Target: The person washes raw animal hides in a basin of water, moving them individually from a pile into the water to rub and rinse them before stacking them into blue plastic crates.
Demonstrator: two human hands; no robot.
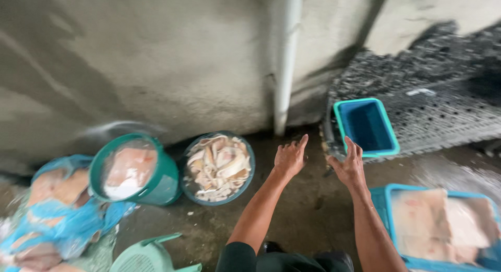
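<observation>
Fingers spread — right hand (348,167) near blue tub (389,139) edge, left hand (290,158) over floor

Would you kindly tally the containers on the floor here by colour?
Green: 2, the green bucket and green stool-like basket
Blue: 3, the round basin, empty rectangular tub and filled crate
Total: 5

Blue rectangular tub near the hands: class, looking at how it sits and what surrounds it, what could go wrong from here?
1. The blue tub leans tilted on the dark perforated mat; a nudge from the right hand might tip it.
2. The round basin of pale strips is heaped; the left hand could knock pieces out.
3. The floor looks wet, perhaps slippery.
</observation>
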